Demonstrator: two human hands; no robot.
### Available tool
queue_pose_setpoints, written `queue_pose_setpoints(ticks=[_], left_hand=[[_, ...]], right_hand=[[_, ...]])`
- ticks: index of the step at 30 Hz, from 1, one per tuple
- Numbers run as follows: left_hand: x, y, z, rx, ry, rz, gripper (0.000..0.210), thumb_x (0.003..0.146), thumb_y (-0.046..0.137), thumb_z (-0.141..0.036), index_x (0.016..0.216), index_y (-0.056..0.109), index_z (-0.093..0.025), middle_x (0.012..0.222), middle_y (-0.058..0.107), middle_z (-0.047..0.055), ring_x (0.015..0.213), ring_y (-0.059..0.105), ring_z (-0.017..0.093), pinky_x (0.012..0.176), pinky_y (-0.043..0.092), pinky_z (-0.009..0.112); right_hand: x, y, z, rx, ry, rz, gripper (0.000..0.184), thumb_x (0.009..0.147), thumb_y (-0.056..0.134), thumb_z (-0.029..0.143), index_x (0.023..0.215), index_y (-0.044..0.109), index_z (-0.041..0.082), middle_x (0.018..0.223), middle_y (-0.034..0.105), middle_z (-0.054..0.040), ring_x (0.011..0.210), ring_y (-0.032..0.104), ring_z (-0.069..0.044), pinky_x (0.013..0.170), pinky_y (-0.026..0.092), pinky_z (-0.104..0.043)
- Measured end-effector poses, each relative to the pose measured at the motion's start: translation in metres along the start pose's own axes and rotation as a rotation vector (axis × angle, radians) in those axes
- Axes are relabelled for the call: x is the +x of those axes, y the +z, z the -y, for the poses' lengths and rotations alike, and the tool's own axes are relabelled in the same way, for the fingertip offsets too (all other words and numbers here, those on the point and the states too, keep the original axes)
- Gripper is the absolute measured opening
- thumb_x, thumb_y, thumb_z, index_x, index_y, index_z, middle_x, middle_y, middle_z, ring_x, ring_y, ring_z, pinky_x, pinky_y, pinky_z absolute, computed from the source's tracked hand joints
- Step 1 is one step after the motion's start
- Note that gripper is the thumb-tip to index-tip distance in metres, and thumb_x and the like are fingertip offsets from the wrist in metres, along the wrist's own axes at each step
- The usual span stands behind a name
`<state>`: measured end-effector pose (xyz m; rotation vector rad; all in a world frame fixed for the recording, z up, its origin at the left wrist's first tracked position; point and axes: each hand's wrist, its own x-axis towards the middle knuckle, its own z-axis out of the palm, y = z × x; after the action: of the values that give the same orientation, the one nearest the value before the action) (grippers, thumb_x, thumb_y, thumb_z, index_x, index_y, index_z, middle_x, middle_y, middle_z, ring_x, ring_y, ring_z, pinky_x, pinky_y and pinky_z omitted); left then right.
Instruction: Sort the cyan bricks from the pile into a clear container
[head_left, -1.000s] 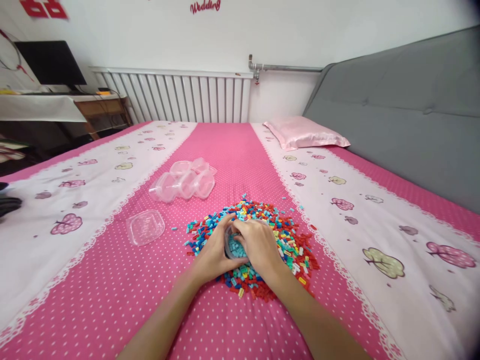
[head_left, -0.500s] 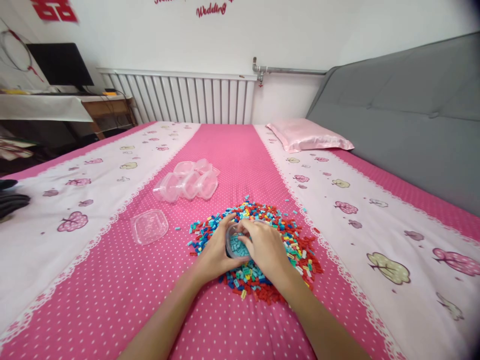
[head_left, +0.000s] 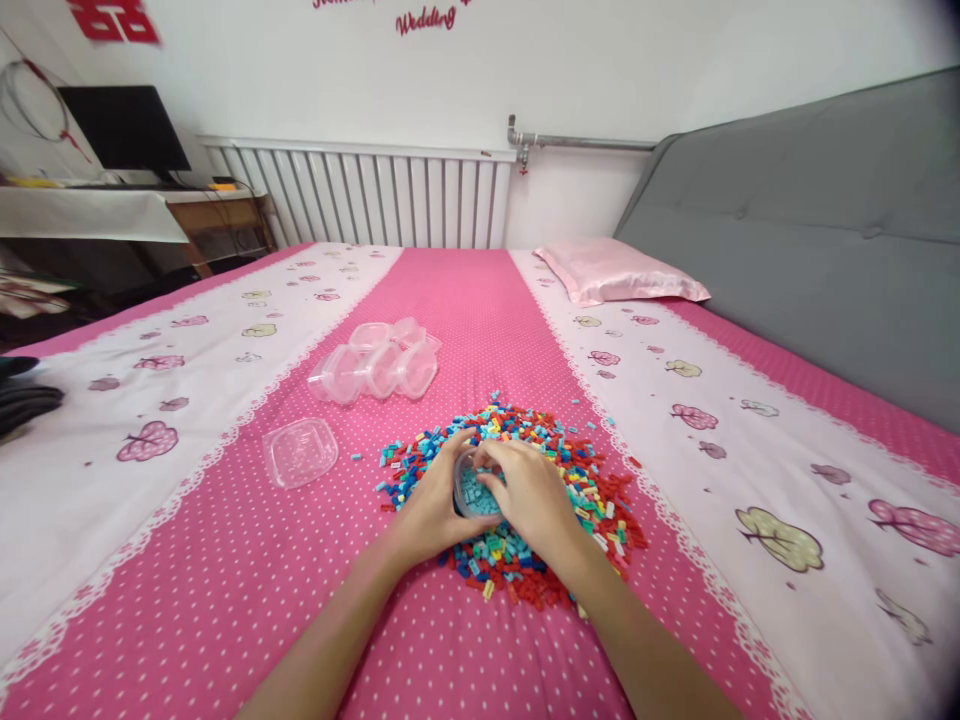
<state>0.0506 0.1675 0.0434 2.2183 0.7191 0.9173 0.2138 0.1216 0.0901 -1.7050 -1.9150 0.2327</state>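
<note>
My left hand point(head_left: 433, 505) curls around the near-left side of a clear plastic tub point(head_left: 459, 500), holding it over the pile. Light-blue toy bricks point(head_left: 475, 492) cover the bottom of the tub. At the tub's right rim, my right hand point(head_left: 529, 492) has its thumb and fingers bent together over the opening; whatever may be between the fingertips is too small to make out. Beneath and around both hands spreads a heap of small building bricks point(head_left: 607, 500) in red, blue, yellow, green and white.
A clear lid point(head_left: 301, 452) lies flat on the pink bedsheet point(head_left: 225, 560) to the left. Beyond it sit several clear tubs point(head_left: 379, 365) clustered together. A pink pillow point(head_left: 616, 270) rests at the far right, against the grey headboard point(head_left: 810, 220). Dark cloth point(head_left: 28, 400) is at the left edge.
Both hands stay at the tub in nearly the same pose. The whole view has shifted very slightly; the bricks, lid and tubs look unmoved.
</note>
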Motion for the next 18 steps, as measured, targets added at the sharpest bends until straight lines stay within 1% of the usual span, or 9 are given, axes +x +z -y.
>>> queue_pose_setpoints(ticks=[3, 7, 10, 12, 14, 18], left_hand=[[0.0, 0.0, 0.0, -0.012, -0.003, -0.002, 0.101, 0.075, 0.085, -0.034, 0.151, 0.02, -0.028, 0.147, 0.045, 0.015, 0.131, 0.051, 0.033, 0.11, 0.043, 0.05], [-0.001, -0.001, 0.004, -0.007, -0.018, -0.005, 0.103, 0.074, 0.086, -0.037, 0.151, 0.018, -0.029, 0.145, 0.046, 0.015, 0.128, 0.053, 0.033, 0.108, 0.044, 0.052], [-0.001, -0.002, 0.006, 0.001, -0.016, -0.003, 0.103, 0.073, 0.086, -0.036, 0.151, 0.02, -0.029, 0.147, 0.044, 0.015, 0.13, 0.052, 0.034, 0.109, 0.043, 0.054], [-0.001, -0.002, 0.006, 0.013, -0.009, -0.007, 0.101, 0.073, 0.086, -0.036, 0.15, 0.022, -0.029, 0.149, 0.042, 0.015, 0.133, 0.049, 0.035, 0.111, 0.041, 0.055], [-0.001, -0.002, 0.005, 0.024, -0.007, -0.007, 0.1, 0.073, 0.086, -0.037, 0.15, 0.023, -0.028, 0.15, 0.042, 0.016, 0.135, 0.047, 0.036, 0.112, 0.04, 0.055], [-0.002, -0.002, 0.006, 0.041, -0.005, 0.002, 0.103, 0.072, 0.086, -0.038, 0.152, 0.021, -0.027, 0.15, 0.043, 0.017, 0.136, 0.047, 0.037, 0.111, 0.041, 0.055]], right_hand=[[0.0, -0.004, -0.002, 0.08, 0.028, -0.063, 0.015, 0.087, 0.068, 0.013, 0.096, 0.07, 0.025, 0.09, 0.07, -0.0015, 0.087, 0.066, -0.019, 0.082, 0.046, -0.029], [0.003, -0.009, -0.011, 0.196, -0.03, -0.165, 0.016, 0.089, 0.065, 0.012, 0.095, 0.072, 0.025, 0.097, 0.071, -0.0016, 0.09, 0.066, -0.018, 0.086, 0.047, -0.029], [0.004, -0.007, -0.015, 0.252, -0.042, -0.212, 0.018, 0.092, 0.062, 0.014, 0.099, 0.074, 0.026, 0.101, 0.074, -0.0017, 0.094, 0.068, -0.018, 0.089, 0.047, -0.03], [0.003, -0.003, -0.014, 0.233, -0.027, -0.188, 0.021, 0.091, 0.063, 0.013, 0.104, 0.073, 0.026, 0.1, 0.075, -0.0013, 0.094, 0.068, -0.019, 0.09, 0.047, -0.031], [0.002, 0.001, -0.01, 0.17, -0.02, -0.134, 0.021, 0.088, 0.066, 0.013, 0.103, 0.073, 0.026, 0.097, 0.076, -0.0011, 0.092, 0.068, -0.02, 0.089, 0.047, -0.031], [-0.002, 0.005, -0.003, 0.049, -0.076, -0.078, 0.015, 0.085, 0.07, 0.011, 0.088, 0.073, 0.025, 0.097, 0.076, -0.0016, 0.094, 0.066, -0.021, 0.089, 0.045, -0.032]])
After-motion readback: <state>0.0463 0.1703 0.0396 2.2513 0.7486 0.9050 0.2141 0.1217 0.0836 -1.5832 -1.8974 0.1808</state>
